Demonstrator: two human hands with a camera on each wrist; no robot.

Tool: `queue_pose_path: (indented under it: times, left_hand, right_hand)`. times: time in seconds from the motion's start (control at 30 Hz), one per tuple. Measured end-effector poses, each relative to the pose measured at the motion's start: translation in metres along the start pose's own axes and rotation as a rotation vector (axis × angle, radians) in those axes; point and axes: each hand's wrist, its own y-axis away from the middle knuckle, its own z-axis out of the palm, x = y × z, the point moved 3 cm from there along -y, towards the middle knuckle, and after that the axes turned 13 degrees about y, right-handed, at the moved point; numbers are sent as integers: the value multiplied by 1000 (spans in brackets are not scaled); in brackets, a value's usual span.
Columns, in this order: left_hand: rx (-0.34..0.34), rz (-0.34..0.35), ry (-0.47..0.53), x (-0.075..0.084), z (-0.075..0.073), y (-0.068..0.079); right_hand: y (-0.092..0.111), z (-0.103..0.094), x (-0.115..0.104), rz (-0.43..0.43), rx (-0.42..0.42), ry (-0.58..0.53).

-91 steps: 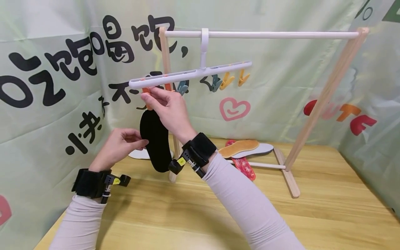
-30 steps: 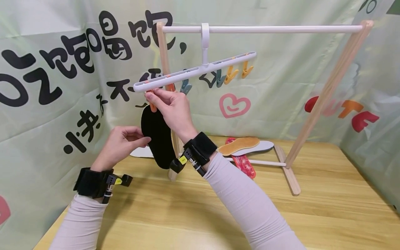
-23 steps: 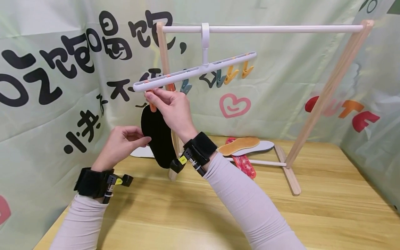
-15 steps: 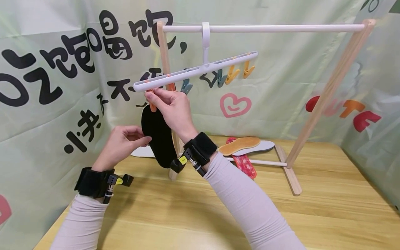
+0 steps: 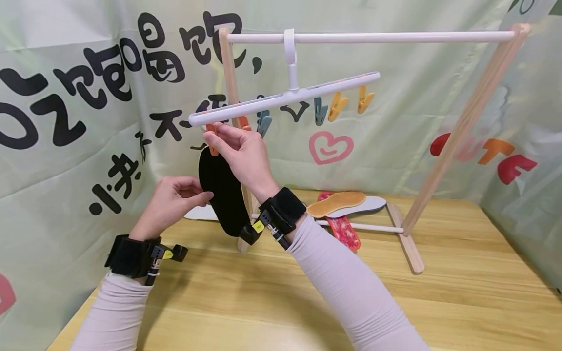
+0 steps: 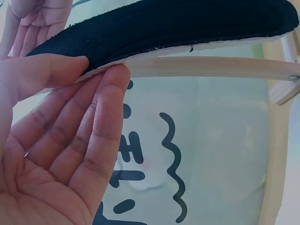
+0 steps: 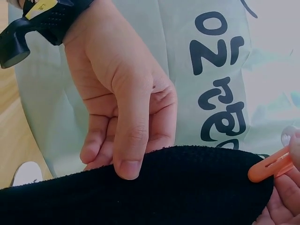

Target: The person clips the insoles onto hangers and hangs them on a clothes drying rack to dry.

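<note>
A black insole (image 5: 221, 195) hangs tilted under the left end of a white clip hanger (image 5: 263, 103). My left hand (image 5: 172, 202) pinches its left edge between thumb and fingers; the left wrist view shows the thumb on the black face and the fingertips against the pale underside (image 6: 154, 52). My right hand (image 5: 243, 156) pinches an orange clothespin (image 5: 212, 139) below the hanger's end. In the right wrist view that clothespin (image 7: 269, 166) has its tip over the insole's end (image 7: 253, 187), and the right hand (image 7: 283, 197) is partly cut off.
The hanger hooks over the white rail (image 5: 395, 37) of a wooden rack (image 5: 461, 136). Another orange clip (image 5: 244, 123), blue-grey clips (image 5: 321, 112) and yellow clips (image 5: 338, 106) hang from it. Behind lie an orange insole (image 5: 335, 204), a white one (image 5: 362, 207) and a red patterned one (image 5: 344, 234).
The hanger has turned a little, its right end swinging rightward with the clips. Compared with three seconds ago, the black insole's lower end has shifted right. Both hands keep their grips.
</note>
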Motion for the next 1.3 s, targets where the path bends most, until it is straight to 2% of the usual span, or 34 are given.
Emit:
queue_pose_path:
  times: [0.33, 0.8, 1.03, 1.3]
  left_hand:
    - [-25, -14, 15, -5, 2, -3]
    - [-58, -82, 44, -8, 5, -3]
    - [-77, -109, 58, -9, 6, -4]
    - [-90, -126, 56, -16, 8, -5]
  right_hand:
    - [5, -2, 4, 18, -45, -96]
    - [26, 0, 34, -20, -108, 3]
    - [40, -12, 49, 17, -123, -24]
    - [56, -27, 71, 48, -136, 4]
